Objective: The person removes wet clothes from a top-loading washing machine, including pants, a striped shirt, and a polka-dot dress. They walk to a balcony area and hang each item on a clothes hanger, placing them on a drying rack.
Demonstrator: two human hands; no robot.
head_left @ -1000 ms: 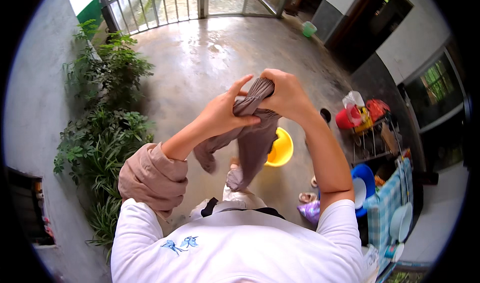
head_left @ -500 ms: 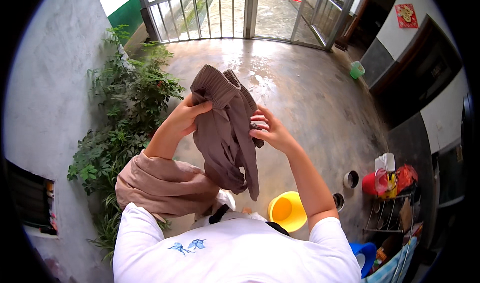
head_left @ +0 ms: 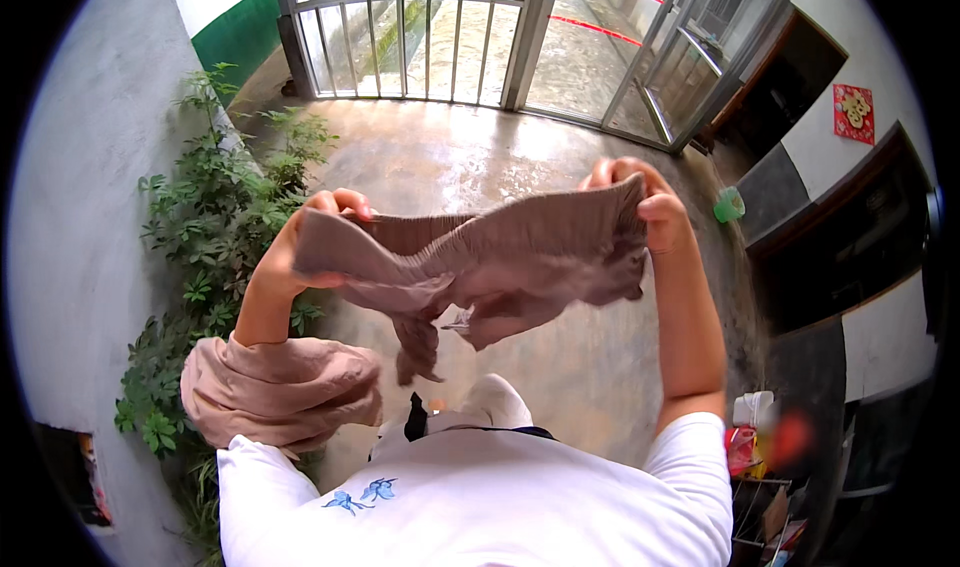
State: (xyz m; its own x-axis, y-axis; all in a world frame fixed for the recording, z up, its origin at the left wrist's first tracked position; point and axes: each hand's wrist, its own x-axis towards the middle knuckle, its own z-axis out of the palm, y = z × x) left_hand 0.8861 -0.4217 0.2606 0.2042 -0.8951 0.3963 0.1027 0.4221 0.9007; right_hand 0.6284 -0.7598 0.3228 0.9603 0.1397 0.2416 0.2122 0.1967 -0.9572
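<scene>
Closest to the cam: white tee (head_left: 480, 507) w/ a little blue print on the chest, and a 2nd cloth (head_left: 285, 392), pinkish-tan, bunched up and draped over the left forearm near the elbow.

Just past that, the main thing: a brown garment (head_left: 490, 262) held up in front of the chest, off the floor. Half a sec ago it hung down long and narrow, hands close together near one end. Now it's pulled out wide, side to side, ribbed edge stretched along the top, loose bits dangling under the middle. So imo it's gone from hanging limp to being spread open, prob to find the edges or shake it flat, but that's just my read.

Left hand (head_left: 310, 242) is closed, fingers curled over the left end of the fabric. Right hand (head_left: 640, 207) also closed, pinching the right end, knuckles up. Both arms raised, hands well apart.

Further out: wet concrete floor (head_left: 450, 157), green plants (head_left: 200, 257) along the left wall, a small green container (head_left: 729, 205) on the floor at right. Low right there's a rack w/ red and white stuff, too blurry to tell. Back of the yard: metal gate (head_left: 420, 37), one leaf swung open on the right side, and a red decoration (head_left: 853, 113) on the right wall.
</scene>
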